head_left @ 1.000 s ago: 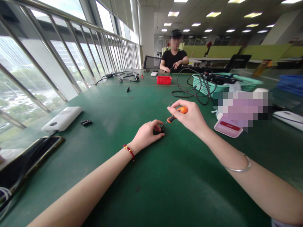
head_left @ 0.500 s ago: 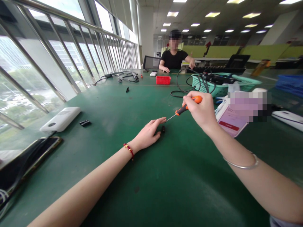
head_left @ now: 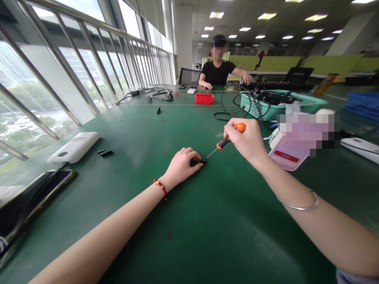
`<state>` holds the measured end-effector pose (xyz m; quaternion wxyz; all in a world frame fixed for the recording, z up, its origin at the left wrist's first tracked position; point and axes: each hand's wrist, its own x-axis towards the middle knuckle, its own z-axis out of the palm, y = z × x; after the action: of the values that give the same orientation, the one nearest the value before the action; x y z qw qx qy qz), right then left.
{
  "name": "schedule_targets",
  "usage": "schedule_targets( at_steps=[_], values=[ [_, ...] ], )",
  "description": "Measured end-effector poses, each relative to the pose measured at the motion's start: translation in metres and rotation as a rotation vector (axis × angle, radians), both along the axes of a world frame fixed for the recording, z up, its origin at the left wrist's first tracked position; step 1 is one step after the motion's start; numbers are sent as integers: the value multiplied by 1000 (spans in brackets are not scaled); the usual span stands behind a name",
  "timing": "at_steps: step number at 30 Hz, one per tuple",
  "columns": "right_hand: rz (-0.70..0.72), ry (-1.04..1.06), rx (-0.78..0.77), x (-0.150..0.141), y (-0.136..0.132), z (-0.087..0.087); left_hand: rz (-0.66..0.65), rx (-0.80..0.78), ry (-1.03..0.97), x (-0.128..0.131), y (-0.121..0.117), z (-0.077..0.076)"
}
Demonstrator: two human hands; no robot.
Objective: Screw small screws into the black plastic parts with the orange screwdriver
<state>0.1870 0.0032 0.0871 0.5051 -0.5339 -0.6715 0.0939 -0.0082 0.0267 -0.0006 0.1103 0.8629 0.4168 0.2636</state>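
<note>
My right hand (head_left: 247, 138) is closed around a screwdriver (head_left: 222, 142) with an orange and black handle. The shaft slants down to the left, and its tip meets the end of a small black part (head_left: 202, 161) on the green table (head_left: 183, 221). Thumb and fingers of my left hand (head_left: 182, 165) pinch that part against the tabletop. Much of it is hidden by the fingers, so its exact kind does not show.
To the left lie another black piece (head_left: 105, 152), a white power bank (head_left: 74, 147) and a phone (head_left: 56, 189). Further off are a red tray (head_left: 204, 99), a cable-filled green basket (head_left: 274, 112) and a seated person (head_left: 217, 73). A pink-framed phone (head_left: 287, 154) stands at right.
My left fingers have curled in and now grip the small black part. The screwdriver has shifted slightly left and down, bringing its tip onto that part. The person opposite has moved an arm.
</note>
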Motion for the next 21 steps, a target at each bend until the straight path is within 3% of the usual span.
schedule_targets(
  at_steps=[21],
  values=[
    [20, -29, -47, 1, 4, -4, -3, -7, 1, 0, -1, 2]
  ],
)
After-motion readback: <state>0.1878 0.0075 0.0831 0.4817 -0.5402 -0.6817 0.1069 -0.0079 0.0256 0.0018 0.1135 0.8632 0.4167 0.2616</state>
